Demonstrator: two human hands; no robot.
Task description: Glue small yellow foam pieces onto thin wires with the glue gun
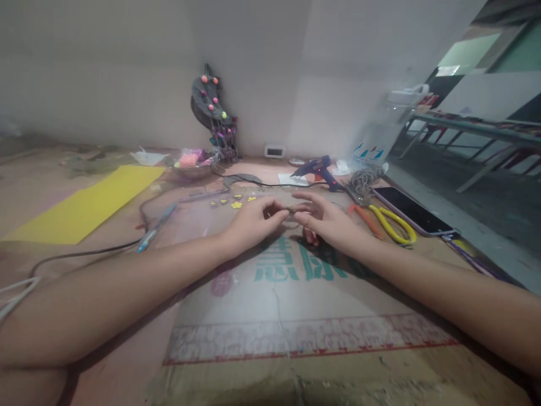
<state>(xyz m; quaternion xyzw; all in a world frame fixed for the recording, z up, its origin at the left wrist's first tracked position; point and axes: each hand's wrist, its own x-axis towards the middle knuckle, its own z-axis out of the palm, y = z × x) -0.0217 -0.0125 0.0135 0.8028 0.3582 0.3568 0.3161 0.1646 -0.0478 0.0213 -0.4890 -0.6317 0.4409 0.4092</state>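
Above the printed mat (pixel 236 304), my left hand (pixel 258 221) and my right hand (pixel 327 217) meet fingertip to fingertip. Both pinch at one tiny dark piece (pixel 290 210), too small and blurred to name. My left thumb and forefinger press together on it from the left. The right thumb and fingers close on it from the other side, with one right finger raised. Just beyond my left hand lie several small yellow flower-shaped pieces (pixel 237 204).
A blue glue gun (pixel 316 167), grey yarn (pixel 367 179), yellow-handled scissors (pixel 393 225) and a phone (pixel 412 210) lie to the right. Yellow paper (pixel 91 203), a pen (pixel 156 228) and a dark cable (pixel 84 254) are at left. A decorated grey crescent (pixel 207 100) leans on the wall.
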